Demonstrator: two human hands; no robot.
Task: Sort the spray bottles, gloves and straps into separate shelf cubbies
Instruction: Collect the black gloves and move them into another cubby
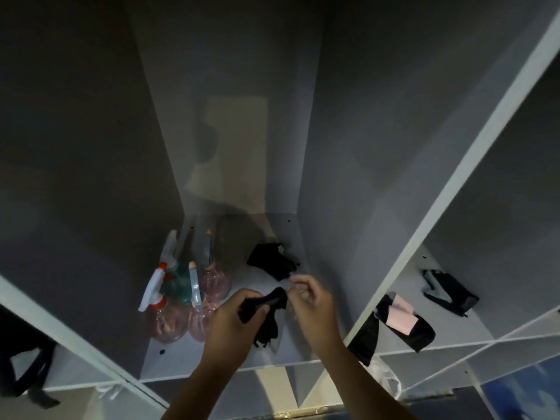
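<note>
Inside the middle cubby, my left hand (235,316) grips a black glove (268,313) whose fingers dangle down. My right hand (309,301) pinches at the glove's upper edge with thumb and fingertips. Another black glove (271,260) lies flat on the cubby floor just behind my hands. Several spray bottles (181,295), pink and teal with white and clear triggers, stand clustered at the cubby's left side. In the right cubby lie black straps (406,322), one with a pink patch, and a black strap (450,291) further back.
White shelf dividers (448,189) wall the middle cubby on both sides. A black strap (21,377) hangs in the lower left cubby. A clear plastic bag (385,377) shows below the shelf edge at the right.
</note>
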